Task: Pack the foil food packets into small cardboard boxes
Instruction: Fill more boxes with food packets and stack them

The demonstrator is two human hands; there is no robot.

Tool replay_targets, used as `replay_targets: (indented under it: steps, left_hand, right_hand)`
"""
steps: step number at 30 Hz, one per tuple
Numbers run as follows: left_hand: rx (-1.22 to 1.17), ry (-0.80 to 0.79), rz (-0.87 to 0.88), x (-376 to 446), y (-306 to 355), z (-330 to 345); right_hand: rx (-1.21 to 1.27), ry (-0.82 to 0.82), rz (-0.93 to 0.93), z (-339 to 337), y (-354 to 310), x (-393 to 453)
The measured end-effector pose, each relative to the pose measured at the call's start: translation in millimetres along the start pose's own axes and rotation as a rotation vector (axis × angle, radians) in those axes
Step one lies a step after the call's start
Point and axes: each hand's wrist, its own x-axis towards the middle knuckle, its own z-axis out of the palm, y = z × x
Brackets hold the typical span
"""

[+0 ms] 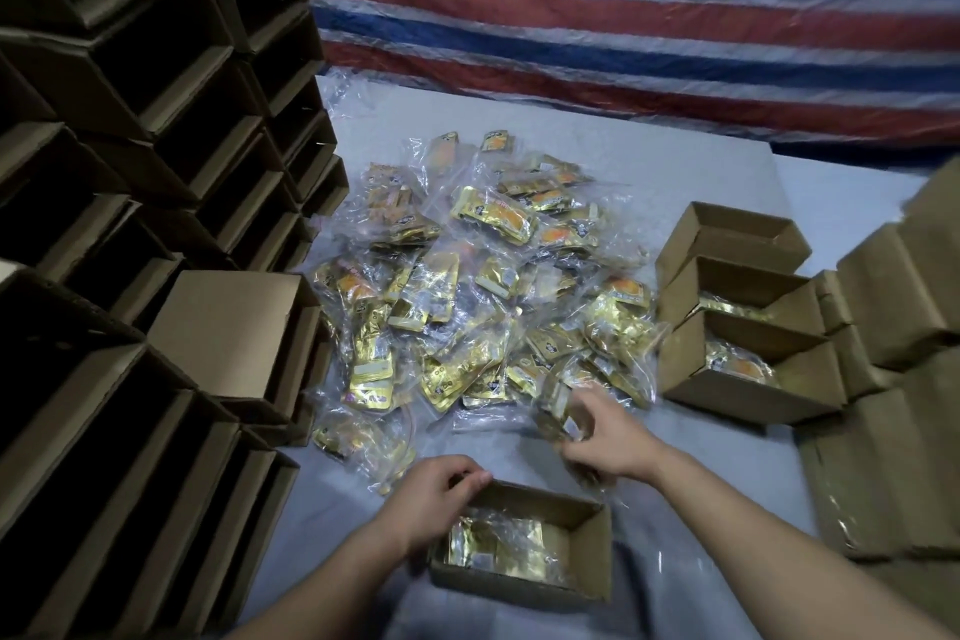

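Observation:
A heap of gold foil packets (467,296) in clear plastic wrap covers the middle of the grey table. Close to me stands a small open cardboard box (592,566) with foil packets (498,543) lying flat inside. My left hand (431,504) grips the box's far left corner, fingers curled over the rim. My right hand (605,437) grips a wrapped foil packet (558,405) at the heap's near right edge, just beyond the box.
Stacks of open empty cardboard boxes (130,172) wall off the left side. Three open boxes (748,369) stand at the right, two showing packets inside. More closed or flat boxes (893,379) are piled far right. A striped tarp (623,16) hangs behind.

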Motion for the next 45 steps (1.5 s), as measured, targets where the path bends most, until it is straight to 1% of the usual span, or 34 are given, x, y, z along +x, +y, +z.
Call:
replay_targets:
  steps: [1,3,5,8,10,13,15,16,19,20,22,25,28,31,35,37,42,45]
  left_hand:
    - [0.007,0.003,0.007,0.3,0.4,-0.3]
    - [0.021,0.009,0.013,0.8,0.0,-0.3]
    - [0.041,0.009,0.020,0.6,-1.0,0.5]
    - [0.070,-0.004,0.028,-0.2,-0.4,0.5]
    - [0.089,-0.007,0.027,0.0,0.8,-0.9]
    - [0.103,-0.017,0.029,-0.1,1.7,-1.2]
    - [0.104,-0.025,0.028,-0.6,1.3,-0.9]
    - [0.107,-0.027,0.030,-0.5,0.8,-0.9]
    - [0.117,-0.031,0.036,0.5,-0.3,-1.1]
    - [0.119,-0.032,0.039,0.9,-0.5,-1.0]
    - [0.113,-0.036,0.033,1.4,-1.1,-0.8]
    - [0.119,-0.027,0.020,2.0,-5.0,-0.8]
    - [0.102,-0.032,0.032,1.5,-8.6,-0.1]
    - [0.072,-0.039,0.052,0.2,-9.3,1.4]
    - [0.039,-0.039,0.060,-0.4,-8.9,2.1]
    - [0.036,-0.043,0.063,0.4,-7.8,1.6]
    - [0.067,-0.034,0.066,1.0,-6.2,0.9]
    - [0.086,-0.015,0.066,0.5,-8.5,2.3]
  right_hand:
    - [0.132,0.055,0.003,-8.0,-6.0,-8.1]
    - [0.418,0.126,0.072,-20.4,-20.4,-24.1]
    - [0.742,0.142,0.100,-27.5,-35.0,-37.9]
    - [1.217,0.124,0.072,-28.3,-52.1,-56.3]
    - [1.400,0.092,0.071,-23.1,-58.2,-65.5]
    - [1.492,0.057,0.082,-7.8,-59.9,-75.0]
    - [1.414,0.064,0.123,2.2,-61.8,-81.5]
    - [1.314,0.092,0.126,6.7,-62.1,-83.9]
    - [0.893,0.203,0.054,18.7,-62.9,-89.8]
    - [0.769,0.213,0.024,23.3,-63.6,-91.6]
    - [0.598,0.160,-0.027,35.9,-62.9,-95.5]
    - [0.401,-0.025,-0.116,52.7,-58.8,-101.5]
    - [0.123,-0.098,-0.180,58.0,-55.8,-103.9]
    - [0.011,-0.181,-0.126,60.6,-52.4,-98.9]
    - [-0.135,-0.371,-0.058,65.9,-58.5,-82.0]
    - [-0.185,-0.430,-0.046,70.0,-64.0,-69.9]
    - [-0.392,-0.474,0.014,88.8,-65.1,-43.8]
    - [-0.405,-0.505,0.082,96.9,-62.5,-40.3]
